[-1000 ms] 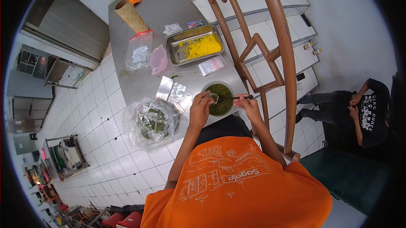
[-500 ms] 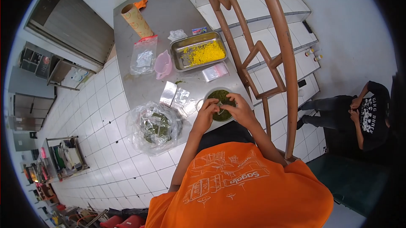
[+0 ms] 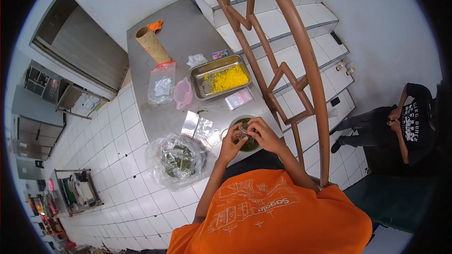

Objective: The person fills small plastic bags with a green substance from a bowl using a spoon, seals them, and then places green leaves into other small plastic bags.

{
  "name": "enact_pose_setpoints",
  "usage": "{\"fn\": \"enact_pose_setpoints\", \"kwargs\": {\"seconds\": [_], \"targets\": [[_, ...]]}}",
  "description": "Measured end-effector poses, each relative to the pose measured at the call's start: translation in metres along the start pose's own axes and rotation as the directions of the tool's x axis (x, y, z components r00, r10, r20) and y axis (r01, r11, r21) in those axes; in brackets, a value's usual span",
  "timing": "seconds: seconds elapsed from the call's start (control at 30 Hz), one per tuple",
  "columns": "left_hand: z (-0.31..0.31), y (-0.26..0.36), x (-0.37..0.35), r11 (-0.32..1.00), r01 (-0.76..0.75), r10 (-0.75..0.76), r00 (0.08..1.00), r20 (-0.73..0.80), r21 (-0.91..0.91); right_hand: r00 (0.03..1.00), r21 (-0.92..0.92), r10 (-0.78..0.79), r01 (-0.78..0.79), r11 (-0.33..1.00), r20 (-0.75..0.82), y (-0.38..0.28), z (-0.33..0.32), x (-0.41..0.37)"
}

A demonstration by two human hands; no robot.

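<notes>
My left hand (image 3: 230,145) and my right hand (image 3: 263,135) come together above a bowl of green chopped leaves (image 3: 248,146). Between their pinched fingers is a small clear plastic bag (image 3: 243,130); its contents are too small to make out. Left of the bowl, flat clear bags (image 3: 204,129) lie on the steel table. By the near edge sits a large clear bag of green contents (image 3: 178,160). Beyond the bowl rests a pack of small plastic bags (image 3: 238,99).
Farther back are a steel tray (image 3: 200,95) of yellow bits, a pink scoop (image 3: 182,95), a zip bag (image 3: 161,84) and a cardboard tube (image 3: 154,47). A brown railing (image 3: 316,80) borders the stairs on the right. Another person (image 3: 400,122) stands at far right.
The camera view has tilted, so the table sits lower in the picture. My fingers have shifted around the small bag, which now shows more plainly between them.
</notes>
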State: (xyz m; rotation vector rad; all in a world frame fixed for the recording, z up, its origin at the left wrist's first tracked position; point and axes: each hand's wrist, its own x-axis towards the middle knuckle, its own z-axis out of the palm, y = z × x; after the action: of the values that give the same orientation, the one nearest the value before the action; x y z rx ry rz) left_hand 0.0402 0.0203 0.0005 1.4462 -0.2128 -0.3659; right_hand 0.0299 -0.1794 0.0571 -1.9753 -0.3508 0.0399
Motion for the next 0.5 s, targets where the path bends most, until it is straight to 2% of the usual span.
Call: {"fn": "enact_pose_setpoints", "kwargs": {"seconds": [0.1,0.13,0.23,0.33,0.43,0.47,0.5], "targets": [[-0.009,0.002,0.007,0.965,0.062,-0.094,0.989,0.116,0.253,0.999,0.020,0.036,-0.036,0.999,-0.010,0.006,-0.001,0.001],[-0.006,0.009,0.008,0.933,-0.003,-0.014,0.999,0.042,0.360,0.998,-0.072,-0.034,0.030,0.997,-0.057,0.007,-0.004,0.001],[-0.008,0.020,0.013,0.871,-0.140,0.130,0.990,0.054,0.471,0.995,-0.107,0.056,-0.065,0.992,-0.082,0.005,-0.010,-0.002],[-0.003,0.040,0.016,0.910,-0.139,0.114,0.990,0.086,0.391,0.994,-0.095,0.096,-0.101,0.990,-0.053,0.006,-0.012,-0.003],[-0.002,0.037,0.020,0.925,-0.094,0.076,0.995,0.062,0.367,0.999,-0.114,0.035,-0.036,0.993,-0.010,0.009,-0.010,-0.002],[-0.003,0.027,0.023,0.900,-0.171,0.150,0.985,0.084,0.400,1.000,-0.101,0.024,-0.024,0.995,-0.004,0.016,-0.007,-0.003],[-0.006,0.023,0.023,0.876,-0.178,0.148,0.984,0.102,0.448,1.000,-0.097,0.029,-0.029,0.995,0.004,0.016,-0.006,-0.003]]}}
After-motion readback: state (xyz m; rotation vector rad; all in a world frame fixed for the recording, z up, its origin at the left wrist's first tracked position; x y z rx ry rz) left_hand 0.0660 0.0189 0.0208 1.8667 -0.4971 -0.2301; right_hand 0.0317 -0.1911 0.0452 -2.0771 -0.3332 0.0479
